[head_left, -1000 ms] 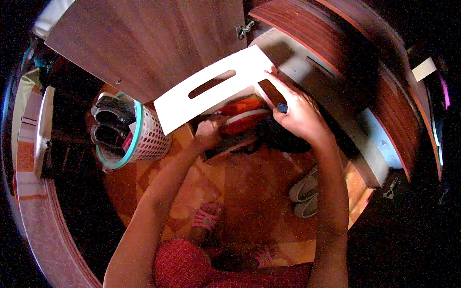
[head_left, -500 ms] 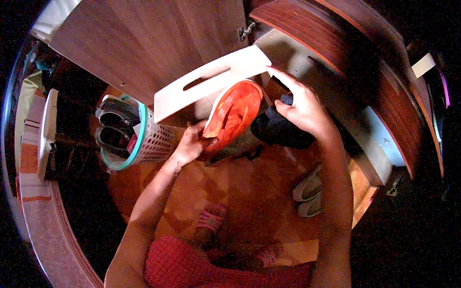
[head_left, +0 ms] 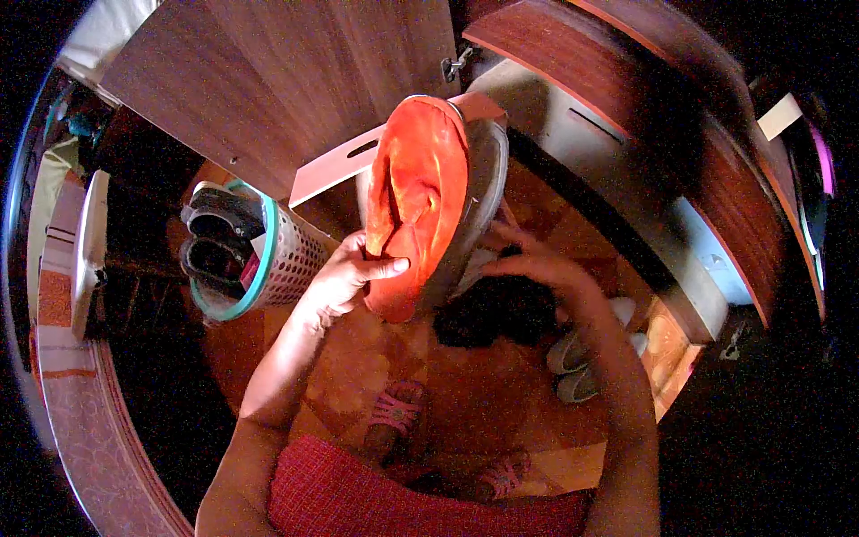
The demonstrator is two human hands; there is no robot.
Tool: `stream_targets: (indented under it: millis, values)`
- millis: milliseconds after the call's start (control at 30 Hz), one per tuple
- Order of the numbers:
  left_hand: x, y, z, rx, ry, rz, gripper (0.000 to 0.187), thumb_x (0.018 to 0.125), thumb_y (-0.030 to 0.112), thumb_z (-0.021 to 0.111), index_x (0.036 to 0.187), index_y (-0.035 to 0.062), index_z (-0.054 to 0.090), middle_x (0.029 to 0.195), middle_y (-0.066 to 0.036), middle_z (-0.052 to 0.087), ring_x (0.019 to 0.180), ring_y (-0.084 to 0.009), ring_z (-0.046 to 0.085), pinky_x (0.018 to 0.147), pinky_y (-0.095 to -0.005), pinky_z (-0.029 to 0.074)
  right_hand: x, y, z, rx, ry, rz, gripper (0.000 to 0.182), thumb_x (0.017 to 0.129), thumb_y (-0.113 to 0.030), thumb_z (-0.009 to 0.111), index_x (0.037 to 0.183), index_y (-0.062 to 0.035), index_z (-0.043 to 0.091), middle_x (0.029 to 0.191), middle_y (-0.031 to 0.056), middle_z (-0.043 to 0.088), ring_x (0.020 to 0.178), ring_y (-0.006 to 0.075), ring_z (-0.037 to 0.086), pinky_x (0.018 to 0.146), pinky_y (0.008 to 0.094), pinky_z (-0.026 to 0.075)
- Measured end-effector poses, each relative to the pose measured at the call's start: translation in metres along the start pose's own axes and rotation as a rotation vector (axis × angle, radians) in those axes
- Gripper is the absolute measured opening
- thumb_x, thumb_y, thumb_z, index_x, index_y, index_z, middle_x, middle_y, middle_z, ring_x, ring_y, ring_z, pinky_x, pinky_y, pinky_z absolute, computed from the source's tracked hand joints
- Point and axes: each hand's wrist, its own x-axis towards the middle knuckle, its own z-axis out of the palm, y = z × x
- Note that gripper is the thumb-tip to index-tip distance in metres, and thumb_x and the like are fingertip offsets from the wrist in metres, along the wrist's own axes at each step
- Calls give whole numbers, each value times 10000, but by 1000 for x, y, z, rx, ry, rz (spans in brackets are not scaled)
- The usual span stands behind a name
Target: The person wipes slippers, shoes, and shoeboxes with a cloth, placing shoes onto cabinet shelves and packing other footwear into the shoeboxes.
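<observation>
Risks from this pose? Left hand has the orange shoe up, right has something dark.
1. The left hand grips the orange shoe only near its lower end, thumb across it; most of the shoe stands above the grip, so it could tip or slip out.
2. The shoe rises against the white slotted panel and may knock it.
3. The right hand rests on a dark item, too dark to judge the grip.

Orange shoe (head_left: 419, 192) in left grip (head_left: 344, 277): matt, suede-like cloth upper. Basket (head_left: 286, 259) left of grip: perforated plastic, glossy. Cabinet door (head_left: 268, 80) above: wood-grain, satin. Floor (head_left: 465, 376) below: smooth, polished.
</observation>
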Motion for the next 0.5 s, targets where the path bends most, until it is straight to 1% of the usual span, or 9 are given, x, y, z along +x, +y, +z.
stream_targets:
  millis: [33, 100, 133, 200, 233, 267, 333, 367, 500]
  values:
    - [-1, 3, 2, -48, 2, -74, 396, 690, 56, 704, 1052, 69, 545, 955, 20, 591, 869, -96, 550, 786, -246, 426, 1, -5, 12, -14, -42, 13, 730, 708, -194, 664, 1323, -48, 300, 1305, 116, 383, 1127, 210, 437, 944, 312, 347]
    - [3, -8, 0, -92, 17, -68, 436, 695, 46, 693, 1097, 73, 528, 962, 1, 599, 844, -105, 567, 772, -257, 442, -1, -17, 26, 247, 92, 288, 753, 693, -305, 702, 1304, -69, 330, 1228, 87, 461, 1142, 229, 415, 956, 341, 334]
    - [3, -9, 0, -91, 16, -67, 436, 695, 46, 693, 1097, 73, 528, 962, 1, 599, 844, -105, 567, 772, -257, 442, 2, -12, 25, 247, 92, 287, 753, 693, -305, 702, 1304, -69, 330, 1228, 87, 461, 1142, 229, 415, 956, 341, 334]
    - [4, -7, 0, -93, 36, -8, 445, 703, 39, 678, 1117, 66, 519, 1017, -18, 582, 925, -126, 548, 812, -261, 429, 11, 4, 23, 233, 321, 33, 707, 686, -411, 684, 1225, -26, 438, 1160, 93, 519, 1059, 208, 488, 923, 316, 356]
    - [3, -5, 2, -91, 38, -6, 445, 703, 39, 678, 1117, 66, 519, 1017, -18, 582, 925, -126, 548, 812, -261, 429, 10, 5, 23, 251, 390, -25, 583, 719, -383, 664, 1161, -37, 505, 1099, 86, 554, 1014, 196, 511, 897, 309, 369]
    - [2, -3, 5, -57, 50, 56, 481, 711, 34, 664, 1157, 58, 487, 1082, -35, 552, 989, -140, 518, 850, -274, 411, 11, 12, 18, 250, 387, -28, 583, 719, -383, 664, 1161, -37, 505, 1099, 86, 554, 1014, 196, 511, 897, 309, 369]
    - [-3, 1, 10, -24, 63, 120, 516, 719, 29, 649, 1198, 50, 456, 1148, -52, 523, 1054, -155, 489, 887, -286, 394, 9, 15, 7, 84, 560, 45, 500, 740, -329, 659, 1122, -33, 531, 1049, 83, 573, 974, 179, 521, 871, 295, 381]
    - [-6, 3, 13, -38, 92, 93, 556, 728, 8, 619, 1240, 47, 406, 1203, -63, 481, 1106, -164, 448, 928, -296, 359, -3, 5, -2, 94, 490, 31, 495, 747, -313, 647, 1137, -39, 514, 1113, 96, 548, 1038, 226, 494, 904, 332, 374]
    - [-9, 6, 21, -42, 184, 137, 611, 753, -65, 517, 1314, 34, 295, 1278, -85, 419, 1176, -184, 393, 998, -315, 289, -31, -17, -25, 63, 527, -60, 433, 759, -290, 637, 1083, -19, 541, 1035, 90, 590, 969, 188, 533, 859, 300, 395]
